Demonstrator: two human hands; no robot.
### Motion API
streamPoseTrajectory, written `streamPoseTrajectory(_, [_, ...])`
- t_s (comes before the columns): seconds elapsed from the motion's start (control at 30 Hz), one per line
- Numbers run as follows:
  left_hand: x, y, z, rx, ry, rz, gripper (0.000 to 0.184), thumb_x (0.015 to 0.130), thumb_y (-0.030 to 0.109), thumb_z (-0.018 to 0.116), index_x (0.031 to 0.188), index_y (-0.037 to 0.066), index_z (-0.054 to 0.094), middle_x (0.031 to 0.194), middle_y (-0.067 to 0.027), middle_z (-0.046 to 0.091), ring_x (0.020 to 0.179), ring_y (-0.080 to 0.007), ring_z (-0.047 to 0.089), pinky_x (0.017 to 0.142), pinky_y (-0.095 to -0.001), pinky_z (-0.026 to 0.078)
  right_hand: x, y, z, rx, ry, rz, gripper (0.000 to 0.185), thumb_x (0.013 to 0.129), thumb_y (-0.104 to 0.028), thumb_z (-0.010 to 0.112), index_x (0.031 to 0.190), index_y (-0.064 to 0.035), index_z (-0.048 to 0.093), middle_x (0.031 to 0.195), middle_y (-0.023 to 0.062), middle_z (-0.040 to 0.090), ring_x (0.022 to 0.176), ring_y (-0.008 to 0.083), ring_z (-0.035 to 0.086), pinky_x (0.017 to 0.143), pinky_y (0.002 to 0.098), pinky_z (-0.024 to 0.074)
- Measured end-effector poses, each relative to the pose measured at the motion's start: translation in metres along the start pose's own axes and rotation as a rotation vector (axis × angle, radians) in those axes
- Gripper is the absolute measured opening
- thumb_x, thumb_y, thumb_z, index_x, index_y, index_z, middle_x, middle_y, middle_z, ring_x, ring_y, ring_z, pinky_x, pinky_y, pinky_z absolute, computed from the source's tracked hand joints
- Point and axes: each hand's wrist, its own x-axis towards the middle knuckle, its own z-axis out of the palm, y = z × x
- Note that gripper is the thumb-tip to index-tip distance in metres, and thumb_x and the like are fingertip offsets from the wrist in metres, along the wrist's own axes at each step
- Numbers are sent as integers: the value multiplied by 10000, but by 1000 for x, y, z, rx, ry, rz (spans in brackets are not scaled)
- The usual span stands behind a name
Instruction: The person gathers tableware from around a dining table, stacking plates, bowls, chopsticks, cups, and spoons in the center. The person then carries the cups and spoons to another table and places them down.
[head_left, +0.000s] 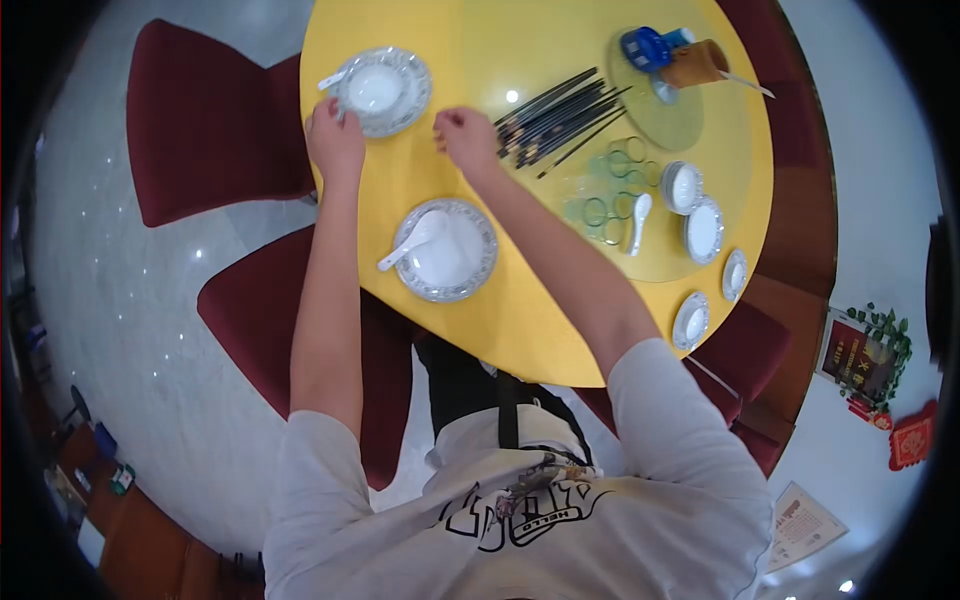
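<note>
My left hand point(336, 135) is at the near-left rim of a patterned plate point(409, 112) that bears a white bowl point(374, 89). Its fingers are bent, and what they hold, if anything, is hidden. A white spoon point(331, 80) lies by that bowl, just above the hand. Over the yellow tabletop, between this plate and a pile of dark chopsticks point(560, 112), is my right hand point(465, 138), its fingers curled together; no held thing can be made out. Nearer my body, a second plate point(484, 257) carries a white bowl point(455, 262) with a spoon point(420, 236) across it.
Several glasses point(627, 165), a white spoon point(640, 222), stacked bowls point(682, 187) and stacked plates point(704, 230) stand at the right. Farther back are a blue object point(645, 48) and a brown container point(694, 65). Dark red chairs point(200, 125) surround the round yellow table point(545, 345).
</note>
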Motion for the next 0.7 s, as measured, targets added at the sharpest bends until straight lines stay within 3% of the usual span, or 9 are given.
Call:
streamPoseTrajectory(0.13, [31, -17, 10, 145, -35, -16, 331, 783, 203, 613, 1067, 32, 602, 990, -161, 626, 862, -316, 620, 802, -390, 486, 51, 5, 31, -225, 44, -139, 217, 782, -178, 628, 882, 10, 669, 745, 115, 669, 610, 201, 650, 613, 312, 516])
streamPoseTrajectory(0.2, [38, -12, 9, 138, -222, -240, 328, 785, 215, 613, 1061, 40, 625, 932, -135, 667, 868, -306, 639, 798, -377, 492, 59, 6, 37, -254, 56, -147, 237, 768, -195, 638, 894, 3, 674, 760, 123, 674, 631, 216, 659, 635, 323, 519])
streamPoseTrajectory(0.27, [38, -22, 12, 106, -232, -240, 303, 786, 220, 609, 1030, 43, 644, 901, -123, 678, 861, -300, 646, 793, -374, 495, 66, 11, 46, -322, 71, -226, 252, 758, -207, 652, 912, -9, 680, 782, 127, 679, 700, 230, 667, 672, 336, 521])
streamPoseTrajectory(0.4, [40, -26, 15, 135, -251, -222, 236, 780, 222, 603, 911, 44, 684, 854, -121, 684, 828, -292, 657, 762, -375, 507, 60, 11, 56, -259, 51, -107, 248, 728, -205, 662, 894, -22, 682, 785, 129, 677, 744, 256, 661, 709, 349, 520])
streamPoseTrajectory(0.47, [44, -35, 12, 255, -345, -102, 283, 806, 198, 605, 955, -37, 655, 788, -127, 685, 650, -192, 675, 647, -307, 528, 57, 12, 54, -383, 121, -89, 218, 698, -173, 664, 862, -30, 677, 761, 127, 669, 749, 277, 654, 729, 354, 519])
streamPoseTrajectory(0.5, [43, -41, 13, 180, -313, -99, 273, 809, 174, 618, 945, -60, 648, 768, -127, 681, 614, -180, 667, 606, -300, 531, 43, 0, 49, -420, 188, -144, 197, 694, -159, 656, 847, -36, 674, 747, 126, 662, 750, 280, 653, 731, 355, 518])
streamPoseTrajectory(0.53, [38, -12, 1, 26, -333, -234, 208, 765, 143, 635, 890, -20, 670, 802, -127, 685, 684, -225, 673, 632, -329, 537, 26, -14, 41, -463, 254, -201, 178, 689, -145, 648, 831, -42, 671, 733, 126, 656, 751, 282, 651, 733, 356, 516])
streamPoseTrajectory(0.6, [28, 22, -7, -232, -383, -281, 189, 809, 51, 623, 927, -97, 622, 770, -139, 659, 621, -158, 648, 547, -266, 539, 3, -26, 12, -113, 172, -131, 149, 717, -133, 628, 824, -36, 662, 719, 132, 653, 720, 273, 658, 694, 352, 518])
streamPoseTrajectory(0.7, [2, 83, 5, -440, -533, -278, 191, 818, 37, 614, 927, -118, 587, 769, -149, 649, 618, -152, 639, 545, -249, 533, -35, -58, -67, 36, 232, -121, 145, 741, -130, 616, 825, -21, 661, 706, 127, 658, 651, 254, 658, 627, 338, 515])
